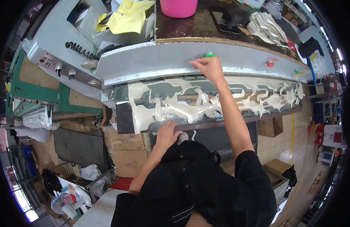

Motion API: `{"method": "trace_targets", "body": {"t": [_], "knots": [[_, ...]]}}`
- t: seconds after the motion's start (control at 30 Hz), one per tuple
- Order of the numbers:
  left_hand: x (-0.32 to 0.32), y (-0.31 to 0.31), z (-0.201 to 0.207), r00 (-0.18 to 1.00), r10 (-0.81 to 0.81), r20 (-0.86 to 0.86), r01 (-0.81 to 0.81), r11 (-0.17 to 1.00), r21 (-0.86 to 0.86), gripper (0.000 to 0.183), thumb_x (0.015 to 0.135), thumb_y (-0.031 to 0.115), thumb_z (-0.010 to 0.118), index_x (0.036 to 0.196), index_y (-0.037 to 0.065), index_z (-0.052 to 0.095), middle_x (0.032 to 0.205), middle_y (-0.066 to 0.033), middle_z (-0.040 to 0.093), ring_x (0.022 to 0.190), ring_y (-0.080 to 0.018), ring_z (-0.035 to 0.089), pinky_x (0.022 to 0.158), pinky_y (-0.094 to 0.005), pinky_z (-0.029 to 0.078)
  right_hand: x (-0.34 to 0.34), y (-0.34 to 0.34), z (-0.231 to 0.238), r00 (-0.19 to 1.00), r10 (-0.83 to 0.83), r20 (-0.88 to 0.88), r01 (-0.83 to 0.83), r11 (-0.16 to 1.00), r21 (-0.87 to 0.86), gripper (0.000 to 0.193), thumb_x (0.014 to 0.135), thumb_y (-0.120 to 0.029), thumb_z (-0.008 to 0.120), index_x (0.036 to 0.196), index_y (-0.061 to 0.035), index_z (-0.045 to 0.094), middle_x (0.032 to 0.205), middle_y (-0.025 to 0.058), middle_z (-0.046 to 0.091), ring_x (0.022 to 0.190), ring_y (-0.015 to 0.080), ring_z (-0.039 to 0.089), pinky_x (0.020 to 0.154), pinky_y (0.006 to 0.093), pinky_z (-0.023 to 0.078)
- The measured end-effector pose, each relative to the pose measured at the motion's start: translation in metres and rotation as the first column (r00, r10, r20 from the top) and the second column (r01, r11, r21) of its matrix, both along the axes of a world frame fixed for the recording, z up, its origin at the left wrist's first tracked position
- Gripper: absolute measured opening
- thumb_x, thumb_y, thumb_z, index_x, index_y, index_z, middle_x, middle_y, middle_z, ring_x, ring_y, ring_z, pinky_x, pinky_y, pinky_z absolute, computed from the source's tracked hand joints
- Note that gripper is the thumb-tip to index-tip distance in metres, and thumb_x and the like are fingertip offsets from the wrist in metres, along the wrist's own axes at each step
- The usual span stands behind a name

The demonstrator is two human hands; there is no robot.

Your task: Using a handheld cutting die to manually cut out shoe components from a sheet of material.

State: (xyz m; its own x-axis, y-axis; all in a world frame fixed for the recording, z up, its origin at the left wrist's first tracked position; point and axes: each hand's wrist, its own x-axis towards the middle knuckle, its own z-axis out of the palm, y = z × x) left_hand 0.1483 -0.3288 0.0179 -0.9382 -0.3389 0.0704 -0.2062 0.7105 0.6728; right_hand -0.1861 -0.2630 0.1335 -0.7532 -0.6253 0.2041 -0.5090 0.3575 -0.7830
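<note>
The two hands are well apart. The right hand is raised over the far edge of the machine bed, its fingers drawn in and its thumb and forefinger close together, just beside a green button on the long grey panel. Whether it touches the button, or holds anything small, I cannot tell. The right forearm crosses above a cream sheet that lies along the bed.

The sheet is cut through with irregular openings — only thin, curling strips join its parts in places — and dark surface shows through the gaps. The left hand is at the near edge of the bed, by the left part of the sheet, with thumb and fingers spread apart and nothing visible in its grasp.

Farther right on the panel sits a red button. Above the panel, a dark desk carries a pink container, a black phone and a stack of cream pieces. A yellow cloth lies to the left of the desk, with a coiled black cable below it. An open cardboard box stands on the tiled floor, right of the person.
</note>
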Motion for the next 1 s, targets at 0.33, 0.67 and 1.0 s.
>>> {"method": "trace_targets", "body": {"t": [0.33, 0.67, 1.0], "knots": [[-0.008, -0.009, 0.025, 0.998, 0.036, -0.059, -0.039, 0.997, -0.059, 0.042, 0.081, 0.027, 0.091, 0.111, 0.005, 0.073, 0.1, -0.0154, 0.064, 0.098, -0.0403, 0.066, 0.084, -0.0485, 0.055, 0.183, 0.132, -0.084, 0.965, -0.073, 0.253, 0.011, 0.971, 0.24, 0.026, 0.089, -0.023, 0.088, 0.105, -0.004, 0.083, 0.105, 0.0135, 0.081, 0.096, 0.0278, 0.078, 0.092, 0.04, 0.059], [-0.003, -0.003, 0.019, 0.999, -0.03, -0.014, 0.029, 0.997, -0.068, 0.039, 0.082, 0.014, 0.086, 0.117, 0.005, 0.072, 0.108, -0.0197, 0.062, 0.108, -0.0424, 0.062, 0.094, -0.0505, 0.05, 0.198, 0.141, -0.092, 0.971, 0.098, -0.217, -0.038, 0.964, 0.264, 0.05, 0.078, -0.023, 0.092, 0.122, -0.0083, 0.075, 0.119, 0.0117, 0.072, 0.116, 0.0347, 0.064, 0.109, 0.0473, 0.044], [-0.003, 0.001, 0.015, 0.998, -0.004, -0.065, 0.0, 0.998, -0.065, 0.038, 0.082, 0.014, 0.086, 0.117, 0.005, 0.073, 0.107, -0.0198, 0.063, 0.109, -0.0444, 0.061, 0.097, -0.0509, 0.05, 0.188, 0.141, -0.102, 0.983, 0.113, -0.145, -0.076, 0.968, 0.239, 0.039, 0.076, -0.017, 0.091, 0.111, -0.0047, 0.078, 0.105, 0.0146, 0.073, 0.112, 0.0379, 0.065, 0.102, 0.0473, 0.047]]}}
